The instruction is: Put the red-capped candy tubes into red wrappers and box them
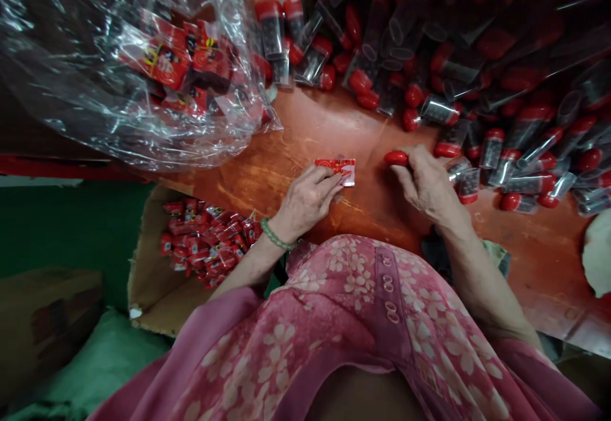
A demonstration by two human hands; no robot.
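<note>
Pressure from the left hand (305, 198) is best kept light and flat, so that the small rectangular red-and-pink glossy packet (329, 163) at the centre of the frame neither creases nor skates over the slick orange-brown surface (334, 112). That hand reaches in with its fingers laid over the packet's lower and right part; whether the thumb also pinches an edge, I cannot tell. Spreading the contact over two fingertips would probably steady it better than one.

Right of centre, the right hand (424, 182) grips a glossy red oval plastic cap (396, 158) between thumb and fingers, clear of the packet. Whether a tube hangs from the cap is hidden. A firm hold on the sides seems sensible, since the smooth, rounded shell could slip; keeping the wrist low would leave the view of the packet open.

The packet lies flat, its longer sides running across the frame. Its left part is bright red with fine dark and yellowish print along the top edge; the right end is pale pink with a shiny glint. The lettering is too small to read. The cap looks plain, evenly red, with one soft highlight.
</note>
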